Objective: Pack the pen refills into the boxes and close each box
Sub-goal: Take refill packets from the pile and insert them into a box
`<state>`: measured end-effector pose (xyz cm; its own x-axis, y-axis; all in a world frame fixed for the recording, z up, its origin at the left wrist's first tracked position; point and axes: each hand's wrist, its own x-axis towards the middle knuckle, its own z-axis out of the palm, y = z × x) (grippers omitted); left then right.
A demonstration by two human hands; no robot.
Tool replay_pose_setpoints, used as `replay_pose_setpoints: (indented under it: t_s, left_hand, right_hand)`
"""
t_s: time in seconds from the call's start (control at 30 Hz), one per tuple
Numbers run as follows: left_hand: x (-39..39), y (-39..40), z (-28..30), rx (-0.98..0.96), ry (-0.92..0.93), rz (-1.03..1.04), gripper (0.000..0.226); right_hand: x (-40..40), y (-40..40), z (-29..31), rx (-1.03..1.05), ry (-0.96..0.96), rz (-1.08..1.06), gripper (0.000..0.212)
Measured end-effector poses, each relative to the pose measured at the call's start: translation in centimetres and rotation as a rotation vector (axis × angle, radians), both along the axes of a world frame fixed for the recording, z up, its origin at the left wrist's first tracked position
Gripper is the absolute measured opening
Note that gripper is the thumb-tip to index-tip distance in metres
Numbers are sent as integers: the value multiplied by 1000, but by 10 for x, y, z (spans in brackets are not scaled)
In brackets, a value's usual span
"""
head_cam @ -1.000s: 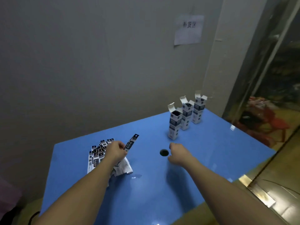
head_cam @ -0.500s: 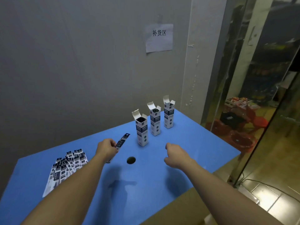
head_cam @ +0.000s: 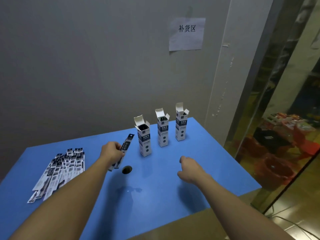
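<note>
Head | blue table (head_cam: 199,170) against grey wall (head_cam: 86,66) | left hand (head_cam: 111,152) grips refill packet (head_cam: 125,148) | right hand (head_cam: 189,168) loosely curled, empty

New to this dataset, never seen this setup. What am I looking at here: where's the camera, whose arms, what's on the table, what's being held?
There is no robot. A person wears one wide-angle camera on the head, looking forward and down, so the two bare arms reaching in from below are that person's own.

On the blue table, three tall narrow boxes stand upright in a row with their top flaps open. A fanned pile of packaged pen refills lies on the table to the left. A dark round hole sits near the table's middle.

The left hand holds one packaged refill, angled toward the nearest box. The right hand hovers loosely curled and holds nothing. A paper sign hangs on the wall.
</note>
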<state>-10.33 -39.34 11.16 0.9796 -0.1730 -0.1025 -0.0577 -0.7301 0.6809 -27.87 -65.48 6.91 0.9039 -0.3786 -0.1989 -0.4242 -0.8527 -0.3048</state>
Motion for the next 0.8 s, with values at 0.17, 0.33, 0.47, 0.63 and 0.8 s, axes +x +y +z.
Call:
replay_pose_setpoints:
  t_s: [0.17,0.33,0.47,0.63,0.8]
  left_hand:
    - [8,-11,-17,-42,6,74,10]
    - [22,-15,-27,-56,-38,129,11]
    - [29,-15,-27,-98,-44,207,15]
    - [22,-15,-27,-186,-31,288,19]
    - [10,-11,-28,-274,-19,389,22]
  right_hand:
    - [42,-13,-3,29,-10,80,42]
    - [86,-22,2,49,24,162,42]
    - [126,-23,15,141,-24,199,43]
    - [167,-15,13,411,-22,182,73]
    - [204,-10,1,642,1,176,89]
